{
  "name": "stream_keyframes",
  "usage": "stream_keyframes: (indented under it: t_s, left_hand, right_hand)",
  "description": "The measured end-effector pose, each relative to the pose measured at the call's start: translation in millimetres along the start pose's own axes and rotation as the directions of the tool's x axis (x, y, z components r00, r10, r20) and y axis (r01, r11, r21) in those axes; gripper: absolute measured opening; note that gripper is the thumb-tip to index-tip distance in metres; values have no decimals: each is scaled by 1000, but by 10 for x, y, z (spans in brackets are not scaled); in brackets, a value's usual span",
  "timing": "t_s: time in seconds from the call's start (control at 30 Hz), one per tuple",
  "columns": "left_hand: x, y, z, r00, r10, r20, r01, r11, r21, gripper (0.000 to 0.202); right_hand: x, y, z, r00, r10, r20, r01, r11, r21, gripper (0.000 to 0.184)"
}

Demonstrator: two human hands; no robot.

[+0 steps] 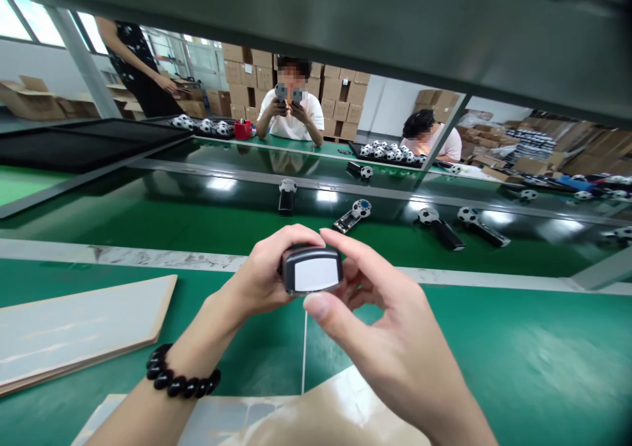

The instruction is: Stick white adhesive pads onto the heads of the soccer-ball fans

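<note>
Between both hands is a black handheld device (pixel 313 271), its rounded rectangular end facing me. A plain white panel, which looks like a sticker, covers most of that end. My left hand (pixel 269 268) is wrapped around the device from the left side. My right hand (pixel 380 301) is closed at its right side, index finger at the top edge and thumb at the lower edge. The rest of the device is hidden behind its end and my fingers. A black bead bracelet (pixel 180 380) circles my left wrist.
A stack of pale sticker sheets (pixel 79 327) lies at left, with another sheet (pixel 237 413) below my hands. Beyond the white rail, black-handled soccer-ball devices (pixel 442 228) lie on the green belt (pixel 237 215). Co-workers (pixel 291 113) are across it. A metal shelf (pixel 316 18) hangs overhead.
</note>
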State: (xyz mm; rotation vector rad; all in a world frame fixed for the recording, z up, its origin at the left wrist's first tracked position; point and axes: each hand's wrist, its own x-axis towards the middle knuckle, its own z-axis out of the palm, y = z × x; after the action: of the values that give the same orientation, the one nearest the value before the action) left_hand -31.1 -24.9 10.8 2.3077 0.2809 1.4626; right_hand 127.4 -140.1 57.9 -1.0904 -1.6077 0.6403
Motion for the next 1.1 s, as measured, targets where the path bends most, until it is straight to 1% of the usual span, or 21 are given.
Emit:
stream_keyframes:
  t_s: [0.07, 0.13, 0.2, 0.23, 0.3, 0.4, 0.5, 0.53, 0.57, 0.6, 0.67, 0.7, 0.77, 0.8, 0.87, 0.9, 1.0, 1.1]
  left_hand:
    - [-23, -21, 0, 1000, -14, -27, 16, 997, 78, 25]
    - [-39, -36, -1, 998, -34, -54, 42, 986, 162, 26]
    - [-46, -48, -5, 996, -56, -68, 71, 969, 236, 26]
    - [-48, -56, -9, 995, -65, -70, 82, 959, 271, 26]
    - [-53, -79, -22, 996, -66, -63, 83, 937, 339, 25]
    - [-69, -128, -47, 998, -45, -40, 58, 901, 429, 22]
    - [-83, -171, -62, 1000, -28, -3, 26, 877, 480, 19]
    - [-83, -179, -64, 1000, -21, 11, 13, 873, 487, 19]
    - [-82, -183, -63, 1000, -20, 20, 8, 871, 490, 18]
    - [-79, -183, -60, 999, -25, 27, 9, 872, 489, 19]
    - [-73, -176, -52, 998, -59, 24, 41, 879, 475, 21]
    - [-72, -170, -47, 997, -79, 18, 61, 883, 466, 23]
    - [-73, -160, -40, 995, -97, 11, 82, 887, 455, 24]
    - [-75, -157, -37, 996, -93, 2, 82, 886, 457, 24]
    - [-79, -156, -34, 996, -83, -20, 82, 879, 469, 23]
    - [-79, -157, -34, 996, -87, -30, 90, 876, 474, 23]
    - [-69, -160, -34, 992, -119, -47, 127, 862, 490, 24]
    - [-52, -156, -37, 996, -92, -22, 89, 841, 534, 20]
  right_hand:
    - [0, 39, 38, 984, -126, -126, 101, 977, -187, 37]
    - [2, 101, 98, 943, -249, -220, 169, 930, -327, 30]
    - [11, 169, 163, 901, -337, -273, 222, 899, -378, 25]
    - [19, 200, 191, 889, -352, -294, 237, 902, -362, 22]
    - [38, 247, 226, 893, -305, -331, 226, 940, -257, 19]
    - [69, 275, 231, 925, -156, -348, 127, 986, -105, 15]
    - [94, 272, 203, 952, -13, -305, 9, 1000, -15, 10]
    - [101, 273, 192, 958, 20, -287, -18, 1000, 9, 7]
    - [106, 277, 182, 961, 40, -273, -34, 999, 25, 8]
    - [110, 284, 175, 962, 46, -270, -39, 999, 31, 11]
    - [112, 309, 169, 959, 50, -280, -41, 998, 38, 6]
    - [112, 325, 172, 957, 38, -287, -30, 999, 31, 9]
    - [109, 360, 194, 953, -32, -302, 29, 999, -12, 29]
    - [108, 377, 212, 947, -78, -312, 70, 997, -38, 33]
    - [107, 407, 258, 927, -156, -341, 138, 988, -75, 31]
    - [108, 418, 282, 917, -169, -361, 151, 986, -76, 30]
    - [117, 428, 326, 903, -121, -412, 116, 993, -38, 23]
    - [135, 407, 305, 915, -26, -403, 39, 999, 23, 14]
